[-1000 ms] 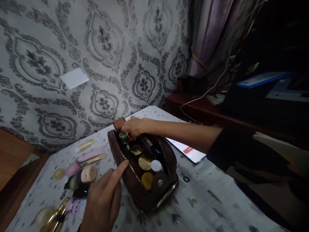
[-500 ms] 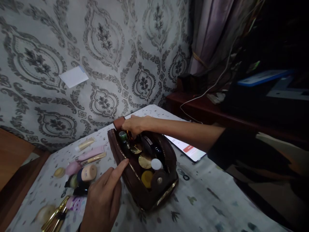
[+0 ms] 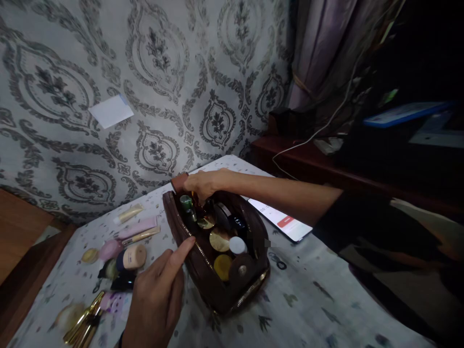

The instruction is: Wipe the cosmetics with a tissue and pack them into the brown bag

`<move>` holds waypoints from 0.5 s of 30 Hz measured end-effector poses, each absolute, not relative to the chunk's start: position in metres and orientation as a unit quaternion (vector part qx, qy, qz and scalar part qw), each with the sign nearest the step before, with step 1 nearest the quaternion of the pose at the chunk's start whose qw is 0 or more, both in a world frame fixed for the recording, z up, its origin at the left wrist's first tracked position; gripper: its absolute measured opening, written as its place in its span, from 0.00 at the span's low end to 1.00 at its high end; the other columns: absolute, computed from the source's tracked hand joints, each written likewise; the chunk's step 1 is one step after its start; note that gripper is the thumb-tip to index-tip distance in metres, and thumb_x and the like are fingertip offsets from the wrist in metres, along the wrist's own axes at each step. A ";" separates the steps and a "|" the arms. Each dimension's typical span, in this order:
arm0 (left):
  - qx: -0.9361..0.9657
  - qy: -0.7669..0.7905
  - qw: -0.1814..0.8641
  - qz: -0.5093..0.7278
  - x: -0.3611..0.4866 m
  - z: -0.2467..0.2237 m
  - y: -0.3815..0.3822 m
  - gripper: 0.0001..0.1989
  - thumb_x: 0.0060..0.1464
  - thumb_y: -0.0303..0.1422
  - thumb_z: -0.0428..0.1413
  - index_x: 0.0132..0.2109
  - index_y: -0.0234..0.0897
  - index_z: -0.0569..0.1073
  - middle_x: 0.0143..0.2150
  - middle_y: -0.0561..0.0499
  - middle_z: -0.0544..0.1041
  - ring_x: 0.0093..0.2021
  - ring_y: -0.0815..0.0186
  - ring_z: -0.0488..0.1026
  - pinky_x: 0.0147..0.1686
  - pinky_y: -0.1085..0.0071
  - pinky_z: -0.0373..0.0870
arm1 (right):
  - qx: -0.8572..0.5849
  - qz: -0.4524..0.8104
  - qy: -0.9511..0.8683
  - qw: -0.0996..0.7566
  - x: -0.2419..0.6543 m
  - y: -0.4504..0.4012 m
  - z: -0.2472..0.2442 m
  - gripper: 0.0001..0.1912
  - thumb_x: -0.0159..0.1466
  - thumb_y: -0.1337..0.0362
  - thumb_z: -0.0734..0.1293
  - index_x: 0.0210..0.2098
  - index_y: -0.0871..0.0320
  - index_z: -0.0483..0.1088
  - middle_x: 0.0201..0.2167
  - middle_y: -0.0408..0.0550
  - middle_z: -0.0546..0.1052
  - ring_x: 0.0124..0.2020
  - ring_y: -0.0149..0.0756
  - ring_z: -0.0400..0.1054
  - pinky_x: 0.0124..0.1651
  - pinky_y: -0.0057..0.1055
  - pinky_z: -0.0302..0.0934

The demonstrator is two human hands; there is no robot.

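Fingers curled, the right hand (image 3: 201,186) reaches inside the brown bag (image 3: 203,278).

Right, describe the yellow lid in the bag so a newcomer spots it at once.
On the patterned cloth sits an open brown bag with a gold zip. Look inside its end nearest the camera, beside the flap with the metal snap. The lid is round and yellow, unlike the white lid and shiny gold disc just beyond it.

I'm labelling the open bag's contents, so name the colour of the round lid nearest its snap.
Yellow lid; the head view shows it best.
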State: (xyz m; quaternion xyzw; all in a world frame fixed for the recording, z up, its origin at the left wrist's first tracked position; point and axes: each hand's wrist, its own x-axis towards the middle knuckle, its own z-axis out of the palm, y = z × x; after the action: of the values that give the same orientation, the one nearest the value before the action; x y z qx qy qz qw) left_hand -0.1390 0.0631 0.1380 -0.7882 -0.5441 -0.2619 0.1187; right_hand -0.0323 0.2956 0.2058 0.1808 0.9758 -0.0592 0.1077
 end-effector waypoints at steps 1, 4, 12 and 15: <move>-0.789 -0.542 0.120 -0.263 -0.139 0.138 0.063 0.22 0.65 0.24 0.44 0.64 0.36 0.64 0.51 0.42 0.78 0.43 0.67 0.79 0.31 0.79 0.72 | 0.177 -0.068 0.976 0.110 -0.032 0.296 0.207 0.22 0.51 0.72 0.74 0.47 0.65 0.77 0.43 0.52 0.80 0.42 0.41 0.72 0.38 0.28 0.61; -0.791 -0.542 0.121 -0.257 -0.139 0.138 0.063 0.22 0.65 0.24 0.44 0.64 0.36 0.63 0.51 0.42 0.78 0.40 0.68 0.79 0.31 0.78 0.72 | 0.166 -0.080 0.976 0.117 -0.030 0.296 0.209 0.19 0.53 0.72 0.73 0.45 0.66 0.77 0.41 0.52 0.80 0.40 0.41 0.73 0.38 0.28 0.61; -0.789 -0.542 0.124 -0.261 -0.137 0.140 0.064 0.22 0.65 0.24 0.44 0.64 0.35 0.64 0.51 0.41 0.78 0.37 0.69 0.79 0.30 0.79 0.72 | 0.158 -0.054 0.978 0.122 -0.032 0.296 0.210 0.16 0.53 0.70 0.74 0.41 0.68 0.78 0.37 0.52 0.80 0.40 0.42 0.72 0.41 0.31 0.61; -0.789 -0.540 0.123 -0.265 -0.137 0.139 0.064 0.22 0.65 0.24 0.44 0.64 0.36 0.64 0.51 0.42 0.79 0.40 0.68 0.79 0.31 0.79 0.72 | 0.162 -0.052 0.979 0.115 -0.031 0.297 0.208 0.17 0.51 0.69 0.75 0.41 0.67 0.78 0.37 0.51 0.80 0.39 0.41 0.72 0.40 0.30 0.61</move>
State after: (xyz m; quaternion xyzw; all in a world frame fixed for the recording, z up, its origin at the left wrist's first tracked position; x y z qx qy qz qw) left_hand -0.1370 0.0638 0.1394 -0.7893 -0.5402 -0.2646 0.1234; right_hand -0.0307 0.2965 0.2083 0.1624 0.9786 -0.0525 0.1149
